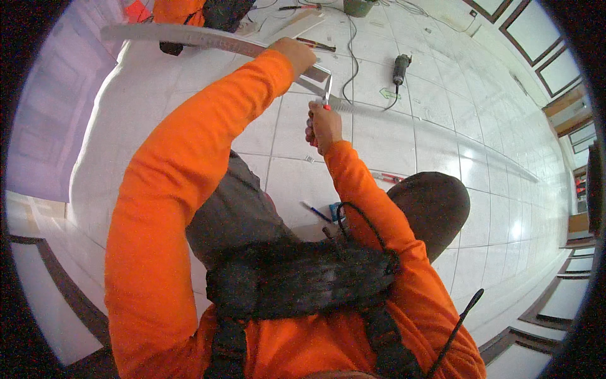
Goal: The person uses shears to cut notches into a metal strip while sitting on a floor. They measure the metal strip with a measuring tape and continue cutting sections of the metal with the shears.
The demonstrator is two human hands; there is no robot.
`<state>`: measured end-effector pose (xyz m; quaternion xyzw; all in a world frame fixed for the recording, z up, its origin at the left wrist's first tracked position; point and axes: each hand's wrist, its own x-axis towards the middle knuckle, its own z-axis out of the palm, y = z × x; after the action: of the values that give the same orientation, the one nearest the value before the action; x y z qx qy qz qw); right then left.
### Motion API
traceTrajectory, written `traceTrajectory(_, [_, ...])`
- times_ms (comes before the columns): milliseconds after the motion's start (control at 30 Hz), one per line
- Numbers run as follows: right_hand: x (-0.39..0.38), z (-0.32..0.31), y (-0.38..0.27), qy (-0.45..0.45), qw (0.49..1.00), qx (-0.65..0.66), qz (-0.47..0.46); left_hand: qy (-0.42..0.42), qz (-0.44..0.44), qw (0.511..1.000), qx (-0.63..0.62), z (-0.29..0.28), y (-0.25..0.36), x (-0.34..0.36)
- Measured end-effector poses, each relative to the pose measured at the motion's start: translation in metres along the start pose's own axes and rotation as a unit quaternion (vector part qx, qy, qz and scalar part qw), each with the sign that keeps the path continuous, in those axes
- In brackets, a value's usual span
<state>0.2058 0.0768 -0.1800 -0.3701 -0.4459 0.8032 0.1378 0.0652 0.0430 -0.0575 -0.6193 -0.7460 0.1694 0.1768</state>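
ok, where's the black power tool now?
Head view, upper right of centre: the black power tool lies on the tiled floor, just beyond the green arrow marking, ahead and to the right of the person's right hand.

Glare spots the floor point(379, 142) at right of the frame; straight edges bow toward the dark, speckled rim.

My left hand point(297, 55) hid part of the long metal strip point(189, 36), whose left end looked blurred. My right hand point(325, 128) covered much of the red-handled tool point(327, 95). The view's top edge cut off a green bucket point(358, 7), and a black cord point(363, 213) partly hid a small blue packet point(335, 211).
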Motion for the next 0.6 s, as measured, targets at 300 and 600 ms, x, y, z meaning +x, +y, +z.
traceTrajectory(300, [-0.026, -0.002, -0.045, -0.009, 0.995, 0.029, -0.096, 0.226, -0.113, 0.934, -0.254, -0.056, -0.043, -0.032])
traceTrajectory(600, [-0.091, 0.015, -0.162, -0.038, 0.951, -0.101, -0.291, 0.271, -0.185, 0.888, -0.323, -0.096, -0.051, -0.042])
